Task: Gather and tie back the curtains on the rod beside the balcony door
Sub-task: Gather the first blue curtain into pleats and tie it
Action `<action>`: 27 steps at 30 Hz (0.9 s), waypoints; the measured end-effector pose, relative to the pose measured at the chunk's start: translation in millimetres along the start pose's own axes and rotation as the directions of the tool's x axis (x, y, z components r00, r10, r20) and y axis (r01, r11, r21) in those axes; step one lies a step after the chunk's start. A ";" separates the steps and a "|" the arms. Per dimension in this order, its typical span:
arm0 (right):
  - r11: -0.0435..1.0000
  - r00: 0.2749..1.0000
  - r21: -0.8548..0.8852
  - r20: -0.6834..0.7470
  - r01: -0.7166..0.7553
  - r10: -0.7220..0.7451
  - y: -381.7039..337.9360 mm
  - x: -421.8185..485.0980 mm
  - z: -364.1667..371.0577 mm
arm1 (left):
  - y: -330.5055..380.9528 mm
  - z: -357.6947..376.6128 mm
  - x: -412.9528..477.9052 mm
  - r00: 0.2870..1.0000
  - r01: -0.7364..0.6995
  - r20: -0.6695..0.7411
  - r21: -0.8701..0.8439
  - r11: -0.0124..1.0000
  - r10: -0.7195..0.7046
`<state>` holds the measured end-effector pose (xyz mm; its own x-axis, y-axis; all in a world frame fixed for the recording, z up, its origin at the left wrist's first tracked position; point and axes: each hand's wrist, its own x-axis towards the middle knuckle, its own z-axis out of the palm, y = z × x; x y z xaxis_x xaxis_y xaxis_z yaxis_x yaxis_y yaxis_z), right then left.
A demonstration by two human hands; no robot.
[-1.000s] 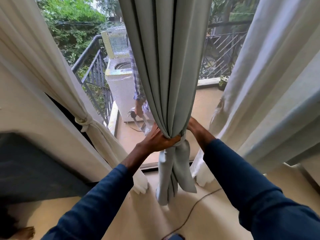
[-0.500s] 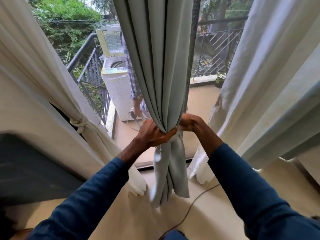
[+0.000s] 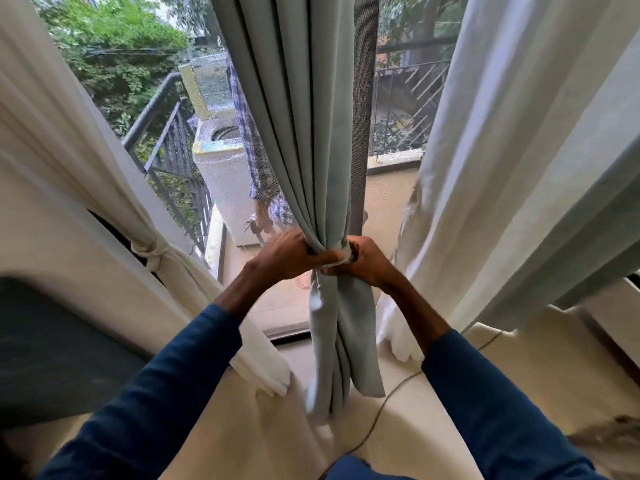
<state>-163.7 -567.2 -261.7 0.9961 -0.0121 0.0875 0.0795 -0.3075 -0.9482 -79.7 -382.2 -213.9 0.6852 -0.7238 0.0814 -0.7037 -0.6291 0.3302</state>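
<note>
balcony: railing (image 3: 166, 140) at upper left.
curtain (image 3: 304, 133): grey, bunched at centre.
left hand (image 3: 280, 254): clamped round curtain.
right hand (image 3: 367, 261): pinches white tie (image 3: 337, 257) beside it.

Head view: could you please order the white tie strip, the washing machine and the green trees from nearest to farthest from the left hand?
From the left hand:
1. white tie strip, at its fingertips on the curtain.
2. washing machine, out on the balcony.
3. green trees, beyond the railing.
</note>
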 end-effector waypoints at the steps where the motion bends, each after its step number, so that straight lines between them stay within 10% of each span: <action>1: 1.000 1.000 0.011 -0.027 0.004 -0.004 1.6 -1.7 -0.3 | -0.1 -2.7 -3.2 0.999 -0.021 0.037 0.003 1.000 0.021; 11: 0.981 0.938 -0.195 -0.337 0.011 -0.078 6.5 -6.5 7.1 | 24.5 21.7 -23.5 0.952 0.259 -0.194 0.101 0.961 -0.236; 19: 0.979 0.901 -0.201 -0.420 0.025 -0.109 -18.5 -46.9 39.6 | 25.6 21.6 -27.7 0.905 0.421 -0.054 -0.018 0.907 -0.422; 22: 0.994 0.847 -0.111 -0.528 0.008 -0.066 -31.6 -72.0 65.3 | 24.9 15.4 -24.2 0.885 0.466 0.037 -0.069 0.882 -0.464; 27: 0.913 0.894 0.367 -0.326 -0.180 0.308 -47.4 -68.6 86.7 | 41.1 1.7 -19.2 0.859 0.512 0.089 -0.084 0.855 -0.505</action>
<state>-232.5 -469.3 -249.2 0.9024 -0.4156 -0.1138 -0.0928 0.0705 -0.9932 -122.1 -394.6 -203.5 0.9270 -0.3289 -0.1804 -0.2355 -0.8845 0.4026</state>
